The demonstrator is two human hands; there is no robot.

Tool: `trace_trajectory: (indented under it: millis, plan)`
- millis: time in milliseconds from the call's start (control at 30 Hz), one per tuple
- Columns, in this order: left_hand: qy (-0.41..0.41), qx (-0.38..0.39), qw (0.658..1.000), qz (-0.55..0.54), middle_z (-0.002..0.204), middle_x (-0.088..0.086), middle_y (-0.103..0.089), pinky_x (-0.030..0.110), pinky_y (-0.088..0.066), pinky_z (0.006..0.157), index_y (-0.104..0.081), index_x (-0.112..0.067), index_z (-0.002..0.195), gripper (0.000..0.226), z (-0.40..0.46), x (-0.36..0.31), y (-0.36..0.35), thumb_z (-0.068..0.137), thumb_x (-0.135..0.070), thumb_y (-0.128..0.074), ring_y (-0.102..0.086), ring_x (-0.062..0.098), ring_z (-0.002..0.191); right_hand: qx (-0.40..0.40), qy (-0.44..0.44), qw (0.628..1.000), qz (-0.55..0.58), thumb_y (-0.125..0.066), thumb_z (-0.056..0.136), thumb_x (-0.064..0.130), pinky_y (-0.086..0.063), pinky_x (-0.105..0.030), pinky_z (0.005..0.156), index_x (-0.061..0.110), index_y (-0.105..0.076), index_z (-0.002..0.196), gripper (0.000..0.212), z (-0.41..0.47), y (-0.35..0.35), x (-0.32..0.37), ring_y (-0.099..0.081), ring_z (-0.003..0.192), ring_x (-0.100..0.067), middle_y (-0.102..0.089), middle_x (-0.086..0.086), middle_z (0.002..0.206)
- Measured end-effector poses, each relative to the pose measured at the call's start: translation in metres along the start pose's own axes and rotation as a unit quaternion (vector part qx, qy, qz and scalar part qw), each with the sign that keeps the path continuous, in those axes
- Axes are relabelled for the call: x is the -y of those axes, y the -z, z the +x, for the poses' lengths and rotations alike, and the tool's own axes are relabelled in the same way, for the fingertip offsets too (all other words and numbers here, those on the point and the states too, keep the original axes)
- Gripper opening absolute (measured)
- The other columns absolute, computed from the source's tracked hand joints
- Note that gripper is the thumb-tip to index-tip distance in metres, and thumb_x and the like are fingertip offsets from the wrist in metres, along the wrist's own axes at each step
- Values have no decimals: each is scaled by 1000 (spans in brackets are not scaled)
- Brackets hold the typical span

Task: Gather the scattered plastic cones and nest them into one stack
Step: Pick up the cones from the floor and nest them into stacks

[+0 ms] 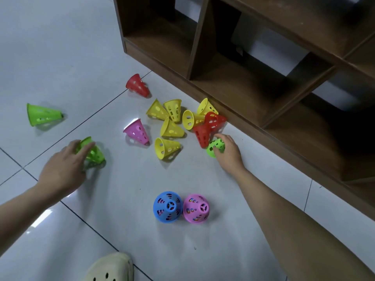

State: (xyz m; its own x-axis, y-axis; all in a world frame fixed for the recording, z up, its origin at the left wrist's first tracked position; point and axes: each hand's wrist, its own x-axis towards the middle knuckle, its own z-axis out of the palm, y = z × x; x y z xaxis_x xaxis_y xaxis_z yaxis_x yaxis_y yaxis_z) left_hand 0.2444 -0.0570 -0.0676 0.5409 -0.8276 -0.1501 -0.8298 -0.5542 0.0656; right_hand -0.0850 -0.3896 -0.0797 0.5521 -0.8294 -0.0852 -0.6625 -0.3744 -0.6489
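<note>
1. Both hands down on the floor [50, 47], each at a green cone.
2. Left hand [65, 169] over the green cone [94, 154] near the left side of the floor, fingers [85, 150] spread and laid on it. Blurry there, so cannot tell whether holding it yet.
3. Right hand [228, 152] on the small green cone [216, 147], fingers curled round it, right by the red cones [207, 128] near the shelf.
4. All the other cones loose, none being put together yet: yellow cones [171, 122] in a bunch in the middle, a pink cone [137, 131] beside them, one red cone [137, 85] farther back, one more green cone [41, 114] far off to the left.
5. Blue cone [168, 206] and another pink one [196, 207] standing up, touching, closest to the body. Looks like more cones tucked inside them.
6. Could go wrong: right hand so close to the red cones, easy to bump and roll them under the shelf edge.
7. Could go wrong: cones lying on their sides on smooth tile, easy to spin away from a push.
8. Could go wrong: far green cone easy to forget.
9. Shiny pale tile floor with dark lines. Brown wooden shelf [243, 82] along the right side. Pale shoe [110, 268] at the near edge.
</note>
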Motion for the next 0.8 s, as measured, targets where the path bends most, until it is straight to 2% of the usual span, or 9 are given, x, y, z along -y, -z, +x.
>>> trace_trajectory:
  millis: [67, 133, 233, 333, 433, 533, 633, 700, 800]
  plan:
    - [1, -6, 1000, -17, 127, 21, -51, 47, -53, 68, -55, -17, 137, 85, 1, -3, 2, 57, 2, -75, -63, 47, 90, -2, -32, 999, 15, -66, 88, 5, -44, -32, 105, 19, -54, 137, 53, -5, 1, -4, -52, 125, -19, -56, -1, 137]
    - [-5, -11, 1000, -26, 122, 17, -53, 45, -54, 68, -56, -17, 135, 80, 4, -5, 3, 60, 0, -74, -63, 44, 90, -3, -67, 997, 24, -71, 86, 8, -46, -38, 106, 18, -54, 136, 54, -9, 2, -8, -54, 124, -21, -58, -4, 136]
    - [-22, -11, 999, -28, 112, 17, -55, 45, -54, 69, -59, -15, 131, 74, 6, -9, 1, 61, -1, -75, -62, 43, 90, 1, -108, 993, 45, -78, 83, 16, -52, -35, 90, 15, -62, 121, 41, -22, 9, -11, -61, 109, -27, -66, -7, 117]
    - [-23, -1, 999, -36, 105, 16, -56, 42, -51, 68, -61, -14, 128, 68, 4, -14, -1, 63, 0, -74, -60, 41, 90, -16, -116, 989, 95, -78, 84, 22, -48, -27, 76, 18, -65, 112, 31, -42, 23, 2, -64, 98, -25, -69, -3, 106]
    - [-25, 9, 999, -43, 97, 14, -55, 42, -50, 66, -62, -13, 126, 64, 0, -19, -3, 64, 0, -74, -61, 41, 85, -36, -95, 981, 164, -78, 85, 22, -54, -25, 70, 19, -65, 104, 23, -70, 39, 31, -69, 93, -25, -71, -1, 98]
    - [-36, 36, 997, -56, 95, 9, -53, 38, -49, 64, -62, -15, 126, 61, -4, -21, -5, 68, -9, -78, -62, 39, 86, -11, -49, 977, 208, -79, 85, 19, -57, -33, 82, 19, -65, 106, 26, -107, 57, 63, -69, 96, -23, -70, -3, 102]
    - [-39, 68, 995, -60, 99, 4, -51, 33, -42, 63, -60, -22, 129, 59, -6, -22, -6, 73, -16, -77, -62, 35, 90, 20, 21, 975, 219, -81, 81, 26, -56, -31, 86, 24, -66, 104, 28, -146, 73, 88, -67, 98, -17, -66, -1, 103]
    - [-30, 64, 996, -59, 102, 4, -47, 35, -44, 64, -58, -22, 130, 58, -5, -22, -8, 75, -15, -75, -59, 35, 94, 49, 69, 979, 186, -79, 80, 33, -55, -32, 85, 25, -66, 105, 30, -166, 78, 95, -66, 97, -18, -62, 2, 102]
    - [-23, 56, 997, -48, 107, 8, -43, 41, -50, 65, -57, -21, 131, 58, -6, -21, -11, 76, -10, -72, -55, 37, 99, 86, 122, 984, 93, -83, 82, 28, -50, -24, 85, 22, -66, 108, 32, -183, 73, 92, -64, 98, -16, -58, 4, 103]
